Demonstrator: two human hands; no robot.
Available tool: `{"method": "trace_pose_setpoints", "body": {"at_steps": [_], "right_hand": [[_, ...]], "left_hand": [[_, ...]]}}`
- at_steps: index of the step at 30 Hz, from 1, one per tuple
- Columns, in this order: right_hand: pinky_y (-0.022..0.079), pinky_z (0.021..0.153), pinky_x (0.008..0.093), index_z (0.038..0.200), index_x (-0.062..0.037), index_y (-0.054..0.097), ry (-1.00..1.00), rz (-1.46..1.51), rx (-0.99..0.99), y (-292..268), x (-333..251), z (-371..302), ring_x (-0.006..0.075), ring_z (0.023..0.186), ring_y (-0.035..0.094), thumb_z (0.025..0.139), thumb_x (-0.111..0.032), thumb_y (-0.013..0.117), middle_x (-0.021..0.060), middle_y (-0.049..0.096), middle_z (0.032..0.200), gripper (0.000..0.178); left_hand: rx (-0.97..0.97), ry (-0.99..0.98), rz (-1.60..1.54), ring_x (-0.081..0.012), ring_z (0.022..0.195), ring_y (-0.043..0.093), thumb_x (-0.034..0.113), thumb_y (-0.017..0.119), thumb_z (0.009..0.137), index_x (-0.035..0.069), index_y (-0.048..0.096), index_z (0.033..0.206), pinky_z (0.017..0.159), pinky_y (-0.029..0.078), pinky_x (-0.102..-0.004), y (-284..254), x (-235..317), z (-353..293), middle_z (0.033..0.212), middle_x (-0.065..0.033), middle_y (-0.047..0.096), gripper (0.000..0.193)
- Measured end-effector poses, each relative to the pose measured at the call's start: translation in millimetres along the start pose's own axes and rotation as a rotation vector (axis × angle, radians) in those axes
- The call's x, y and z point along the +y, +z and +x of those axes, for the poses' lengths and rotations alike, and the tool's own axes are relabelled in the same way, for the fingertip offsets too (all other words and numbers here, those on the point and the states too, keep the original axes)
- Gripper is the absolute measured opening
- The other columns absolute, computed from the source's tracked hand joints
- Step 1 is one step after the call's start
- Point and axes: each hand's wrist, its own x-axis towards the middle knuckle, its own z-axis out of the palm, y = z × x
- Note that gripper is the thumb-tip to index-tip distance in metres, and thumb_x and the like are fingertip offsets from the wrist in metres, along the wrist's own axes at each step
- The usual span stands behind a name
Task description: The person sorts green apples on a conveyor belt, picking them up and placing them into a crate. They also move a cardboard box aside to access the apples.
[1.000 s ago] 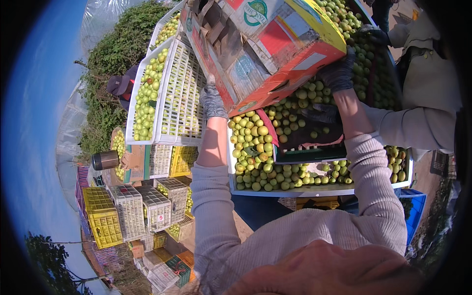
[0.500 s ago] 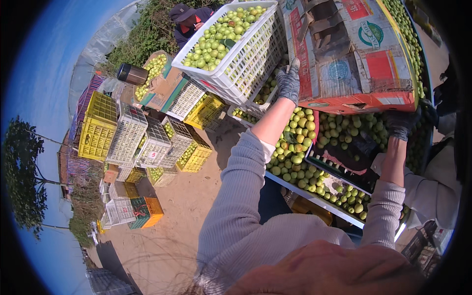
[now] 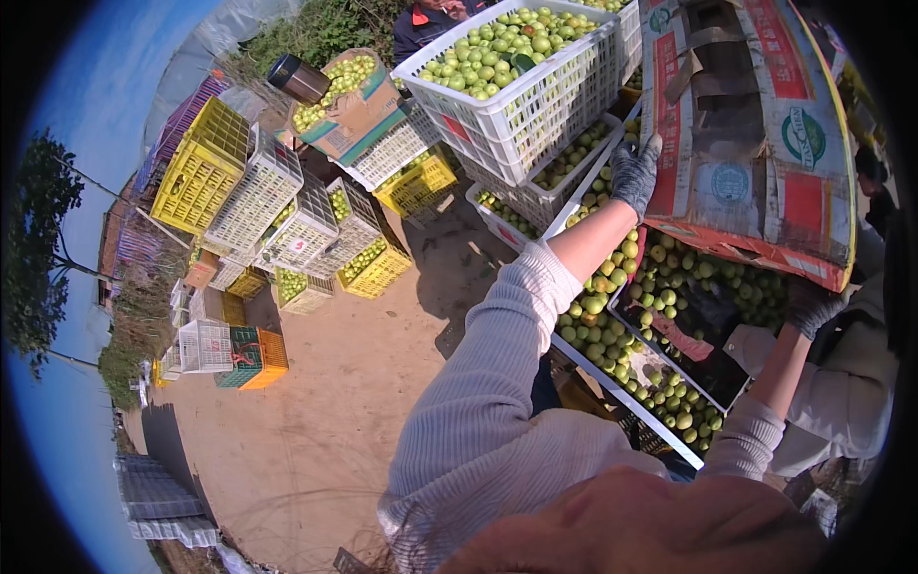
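A worn cardboard box (image 3: pixel 741 182), printed red, white and green, is held up over a sorting table (image 3: pixel 626 397) covered with small round green fruit (image 3: pixel 595 337). My left hand (image 3: pixel 634 174), in a dark grey glove, grips the box's left side, with the thumb up along its edge. My right hand (image 3: pixel 813 304), gloved the same way, holds the box's lower right corner, and some of its fingers are hidden beneath. The box tilts, its right end lower. Below it, a dark tray (image 3: pixel 703 330) with fruit around it sits on the table.
A white crate (image 3: pixel 535 100) heaped with fruit stands on other crates left of the box. Farther left are stacked yellow crates (image 3: pixel 199 165) and a carton of fruit (image 3: pixel 359 120) topped by a dark cylinder (image 3: pixel 298 78). Beyond, a person (image 3: pixel 427 27) is partly visible.
The view has swung, so the crates and table sit differently in it. The box now tilts more, its right end lower. Both hands still hold it.
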Motion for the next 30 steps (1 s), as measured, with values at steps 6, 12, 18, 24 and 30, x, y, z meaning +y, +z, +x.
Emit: {"method": "trace_pose_setpoints", "body": {"at_steps": [6,12,18,24,30], "right_hand": [[0.033,0.116,0.0581,0.146,-0.0088,0.048,0.051,0.017,0.040,-2,-8,-19,0.0387,0.139,0.043,0.096,-0.043,0.046,0.0171,0.047,0.150,0.061],[0.032,0.117,0.0587,0.145,-0.0081,0.049,-0.015,0.062,0.049,-11,-20,-30,0.0395,0.139,0.043,0.092,-0.043,0.050,0.0180,0.047,0.151,0.064],[0.033,0.115,0.0597,0.143,-0.0083,0.051,-0.016,0.088,0.006,-33,-36,-21,0.0394,0.138,0.044,0.090,-0.045,0.051,0.0180,0.048,0.149,0.065],[0.038,0.110,0.0594,0.142,-0.0084,0.052,0.062,0.104,-0.057,-41,-52,-25,0.0376,0.132,0.050,0.088,-0.050,0.056,0.0173,0.053,0.144,0.069],[0.037,0.113,0.0525,0.144,-0.0065,0.048,0.106,0.067,-0.356,-10,-70,-31,0.0337,0.134,0.048,0.090,-0.047,0.063,0.0167,0.051,0.146,0.070]], "left_hand": [[-0.036,0.059,-0.070,-0.0196,0.097,0.059,0.043,0.074,0.092,-0.005,0.064,0.114,0.092,0.047,-0.0346,-2,23,-11,0.106,-0.0124,0.068,0.054],[0.015,0.136,-0.026,-0.0229,0.099,0.056,0.044,0.077,0.089,-0.004,0.058,0.112,0.091,0.046,-0.0371,11,45,-22,0.109,-0.0136,0.058,0.056],[-0.076,0.095,-0.161,-0.0213,0.095,0.056,0.041,0.074,0.092,-0.005,0.058,0.115,0.091,0.046,-0.0357,9,45,-38,0.107,-0.0129,0.061,0.054],[-0.112,0.087,-0.192,-0.0206,0.085,0.059,0.035,0.073,0.094,-0.004,0.062,0.107,0.083,0.049,-0.0363,-19,18,-59,0.099,-0.0122,0.068,0.042],[-0.121,-0.009,-0.476,-0.0181,0.088,0.062,0.044,0.067,0.096,-0.003,0.066,0.112,0.082,0.051,-0.0360,-32,-42,-60,0.103,-0.0107,0.070,0.049]]}}
